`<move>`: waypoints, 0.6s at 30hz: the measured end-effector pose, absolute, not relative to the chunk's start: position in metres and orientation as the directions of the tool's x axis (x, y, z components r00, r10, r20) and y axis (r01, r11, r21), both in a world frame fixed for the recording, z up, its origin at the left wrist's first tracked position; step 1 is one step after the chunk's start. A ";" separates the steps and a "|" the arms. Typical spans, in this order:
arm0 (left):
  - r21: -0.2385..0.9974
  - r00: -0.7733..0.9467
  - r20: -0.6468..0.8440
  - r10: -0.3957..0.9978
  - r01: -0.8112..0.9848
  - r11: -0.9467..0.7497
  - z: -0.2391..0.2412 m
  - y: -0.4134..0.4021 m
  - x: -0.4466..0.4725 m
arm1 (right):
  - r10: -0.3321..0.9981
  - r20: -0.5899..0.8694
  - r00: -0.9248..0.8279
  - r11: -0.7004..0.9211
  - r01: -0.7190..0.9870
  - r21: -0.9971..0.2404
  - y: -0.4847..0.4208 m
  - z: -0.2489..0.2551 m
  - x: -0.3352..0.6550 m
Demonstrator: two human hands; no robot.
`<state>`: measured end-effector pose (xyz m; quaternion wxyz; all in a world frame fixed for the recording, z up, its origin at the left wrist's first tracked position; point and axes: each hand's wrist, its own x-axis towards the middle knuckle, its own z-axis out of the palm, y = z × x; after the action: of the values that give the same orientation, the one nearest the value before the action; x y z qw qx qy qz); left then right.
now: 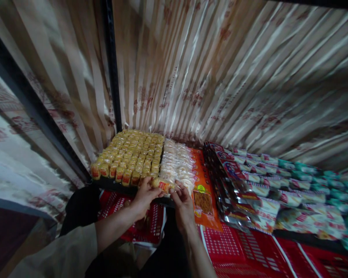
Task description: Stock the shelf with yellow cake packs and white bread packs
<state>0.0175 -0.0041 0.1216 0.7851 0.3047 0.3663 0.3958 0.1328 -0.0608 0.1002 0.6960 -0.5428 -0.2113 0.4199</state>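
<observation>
Between them, my left hand [147,193] and my right hand [182,199] hold a small wrapped snack cake [163,185], yellowish with a red label, in clear film. The left fingers pinch one end and the right fingers grip the other. Just behind and to the left lie rows of similar yellow wrapped cakes [133,154], packed close on a dark shelf. Beyond my hands sit columns of pale snacks in clear wrap [176,158]. An orange snack packet [203,193] with brown sticks pictured on it lies to the right of my right hand.
Dark packets [226,181], white snack bags [263,189] and green bags [316,177] line the shelf to the right. Red plastic baskets [226,243] stand below the shelf edge. A printed curtain [174,77] hangs behind, with a dark upright post [113,65] at the left.
</observation>
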 end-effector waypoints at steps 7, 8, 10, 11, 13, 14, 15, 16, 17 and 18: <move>0.761 0.381 -0.294 0.877 -0.461 0.455 0.118 -0.007 0.057 | 0.816 -0.163 0.555 0.104 -0.417 -0.903 -0.052 0.107 0.141; 0.768 0.386 -0.287 0.877 -0.455 0.451 0.117 -0.008 0.061 | 0.825 -0.153 0.544 0.093 -0.399 -0.912 -0.052 0.108 0.144; 0.800 0.377 -0.287 0.881 -0.411 0.437 0.114 -0.009 0.067 | 0.824 -0.144 0.547 0.065 -0.345 -0.936 -0.050 0.110 0.155; 0.824 0.368 -0.286 0.885 -0.377 0.423 0.113 -0.009 0.068 | 0.819 -0.138 0.558 0.049 -0.307 -0.950 -0.047 0.110 0.162; 0.878 0.345 -0.263 0.901 -0.302 0.372 0.111 -0.008 0.071 | 0.805 -0.106 0.583 0.026 -0.214 -0.977 -0.038 0.110 0.181; 0.912 0.331 -0.230 0.915 -0.255 0.321 0.109 -0.007 0.072 | 0.795 -0.077 0.601 0.020 -0.153 -0.988 -0.030 0.110 0.191; 0.948 0.321 -0.181 0.930 -0.194 0.252 0.108 -0.007 0.074 | 0.784 -0.035 0.620 0.018 -0.079 -0.997 -0.021 0.110 0.201; 0.978 0.315 -0.124 0.941 -0.120 0.169 0.107 -0.006 0.076 | 0.769 0.017 0.639 0.014 0.010 -1.000 -0.010 0.110 0.211; 0.996 0.314 -0.067 0.947 -0.035 0.083 0.105 -0.005 0.079 | 0.755 0.073 0.651 0.006 0.104 -0.995 0.002 0.111 0.221; 0.999 0.322 -0.016 0.947 0.051 -0.001 0.103 -0.004 0.082 | 0.748 0.125 0.652 -0.007 0.196 -0.981 0.015 0.113 0.229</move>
<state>0.0822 -0.0039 0.1032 0.5640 0.5857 0.4260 0.3967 0.2289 0.0149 0.1126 0.6112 -0.6726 -0.3509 0.2257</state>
